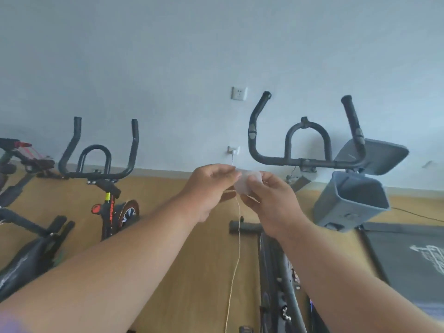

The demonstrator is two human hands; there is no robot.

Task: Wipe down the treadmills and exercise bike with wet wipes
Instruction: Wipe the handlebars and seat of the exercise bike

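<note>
**Wipe held up in both hands, mid-frame**

Wipe (247, 185): small, pale, translucent, bunched; held at frame centre in front of the wall, above the floor. Left hand (211, 188) pinches its 9 o'clock edge, fingers curled. Right hand (269, 200) grasps it from 4 o'clock, thumb and fingers closed on the material. Both forearms are bare and extended.

Surface/room: tan wood-look floor (168, 200); pale blue-grey wall (192, 56) with baseboard. Two sockets on the wall at 12 o'clock of the hands; the lower one (233, 150) has a plug in it. A thin cord (236, 260) hangs down past the hands toward 6 o'clock.

Equipment: near bike (305, 145), handlebars at 2 o'clock of the hands, frame running to 5 o'clock. Second bike (108, 164) at 9 o'clock, red-black flywheel. Treadmill belt (408, 255) at 4 o'clock.

Containers: grey bin (348, 200) at 3 o'clock, lid open; contents not visible.
</note>
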